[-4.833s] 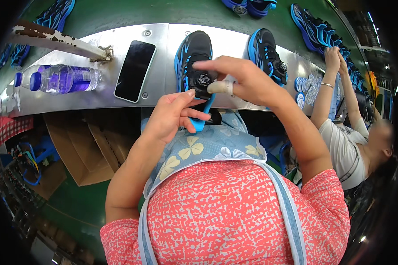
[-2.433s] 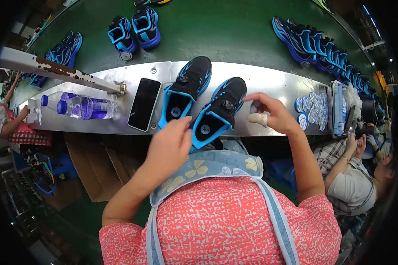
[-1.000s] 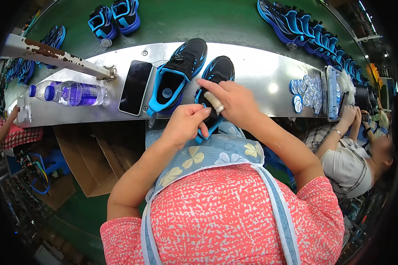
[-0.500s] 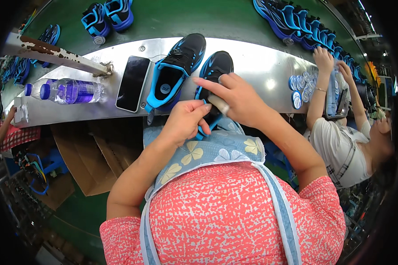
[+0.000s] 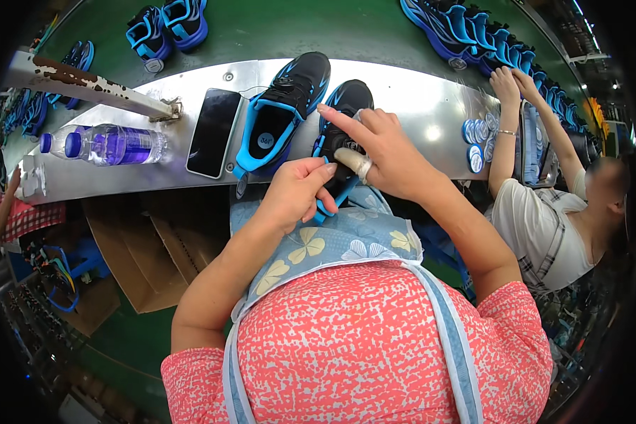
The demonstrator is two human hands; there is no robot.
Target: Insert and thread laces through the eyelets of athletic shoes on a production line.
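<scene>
Two black-and-blue sneakers stand side by side on a metal shelf (image 5: pixel 403 106). My right hand (image 5: pixel 381 152), one finger wrapped in white tape, lies over the opening of the right sneaker (image 5: pixel 343 106). My left hand (image 5: pixel 297 192) pinches that shoe's blue heel end at the shelf's near edge. The left sneaker (image 5: pixel 279 113) rests untouched beside it, with its blue insole showing.
A black phone (image 5: pixel 214 131) and clear water bottles (image 5: pixel 109 144) lie left on the shelf. More blue sneakers (image 5: pixel 166 27) ride a green belt behind. At right, another person (image 5: pixel 544 212) reaches to round blue discs (image 5: pixel 479 131). Cardboard boxes (image 5: pixel 131 247) stand below.
My hands set a second sneaker next to the first and have kept working at its opening and heel. The person at right has raised both arms to the shelf.
</scene>
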